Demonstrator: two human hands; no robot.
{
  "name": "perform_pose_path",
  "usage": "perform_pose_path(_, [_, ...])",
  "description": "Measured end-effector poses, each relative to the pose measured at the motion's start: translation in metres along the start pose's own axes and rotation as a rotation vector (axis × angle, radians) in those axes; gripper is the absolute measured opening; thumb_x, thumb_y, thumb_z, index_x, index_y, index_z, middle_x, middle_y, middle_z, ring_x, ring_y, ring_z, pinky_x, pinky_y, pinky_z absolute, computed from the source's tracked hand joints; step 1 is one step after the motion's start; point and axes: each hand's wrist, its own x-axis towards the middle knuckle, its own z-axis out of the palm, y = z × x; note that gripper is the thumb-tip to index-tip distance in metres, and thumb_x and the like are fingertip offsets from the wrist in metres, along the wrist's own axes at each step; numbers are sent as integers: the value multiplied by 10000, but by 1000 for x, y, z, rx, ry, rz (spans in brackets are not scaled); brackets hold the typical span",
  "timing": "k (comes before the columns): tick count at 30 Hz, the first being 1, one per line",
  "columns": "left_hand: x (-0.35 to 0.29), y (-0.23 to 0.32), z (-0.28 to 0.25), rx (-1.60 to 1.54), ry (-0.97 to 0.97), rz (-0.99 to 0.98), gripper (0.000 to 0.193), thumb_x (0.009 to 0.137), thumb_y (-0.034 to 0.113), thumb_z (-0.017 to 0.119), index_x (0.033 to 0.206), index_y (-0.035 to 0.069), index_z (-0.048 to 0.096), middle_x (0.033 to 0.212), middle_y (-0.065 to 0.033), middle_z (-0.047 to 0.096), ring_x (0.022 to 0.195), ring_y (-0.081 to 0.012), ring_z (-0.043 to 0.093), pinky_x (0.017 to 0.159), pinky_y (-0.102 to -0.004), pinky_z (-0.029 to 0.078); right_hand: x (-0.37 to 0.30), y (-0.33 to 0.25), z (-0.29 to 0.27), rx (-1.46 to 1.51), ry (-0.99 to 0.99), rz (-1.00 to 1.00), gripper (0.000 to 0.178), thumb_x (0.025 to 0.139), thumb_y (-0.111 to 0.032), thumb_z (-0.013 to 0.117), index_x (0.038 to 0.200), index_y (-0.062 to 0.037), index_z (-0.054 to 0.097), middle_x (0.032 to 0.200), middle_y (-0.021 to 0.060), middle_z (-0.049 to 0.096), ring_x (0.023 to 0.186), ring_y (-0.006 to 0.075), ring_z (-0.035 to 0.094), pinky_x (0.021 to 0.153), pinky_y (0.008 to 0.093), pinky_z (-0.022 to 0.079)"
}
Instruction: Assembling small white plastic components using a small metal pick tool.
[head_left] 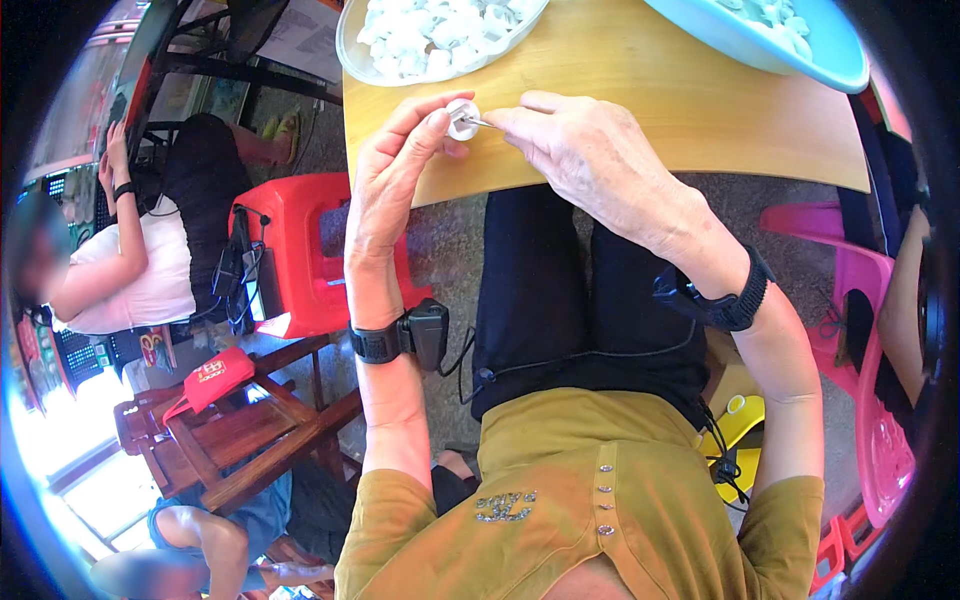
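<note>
Over the front edge of the wooden table (640, 125), my left hand (392, 170) pinches a small round white plastic part (462, 119) between thumb and fingers. A dark recess shows in the middle of this part. My right hand (590, 150) is closed on a thin metal piece (484, 122), whose tip reaches the white part. What kind of metal piece it is, I cannot make out, since the fingers cover most of it. Beyond my left hand stands a clear bowl (352, 58) full of similar white plastic pieces (430, 35).
A light blue basin (815, 75) with white pieces stands at the far right of the table. To the left are a red plastic stool (295, 240), a wooden chair (250, 430) and two people. A pink plastic chair (865, 290) and another person's arm are at the right.
</note>
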Motion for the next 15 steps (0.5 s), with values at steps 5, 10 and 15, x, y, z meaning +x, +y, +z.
perform_pose_path(5, [0,-2,4,-185,106,7,310,961,178,531,1215,3,565,1030,-63,642,806,-81,584,806,-211,448,5,-1,-5,24,-61,27,146,785,-37,536,919,-2,582,831,142,577,803,334,611,688,422,500])
perform_pose_path(10, [-1,-7,4,-227,84,-69,321,945,146,554,1229,-3,546,1069,-63,631,841,-83,589,814,-211,456,5,0,-4,24,-42,-2,134,787,-38,534,905,7,578,845,145,573,798,333,610,678,420,494])
perform_pose_path(15, [-2,-7,8,-103,83,-25,350,907,74,596,1244,-3,540,1058,-45,625,861,-70,568,802,-203,455,4,2,-3,10,-48,-1,132,784,-49,551,902,6,572,835,136,556,776,322,606,671,415,494])
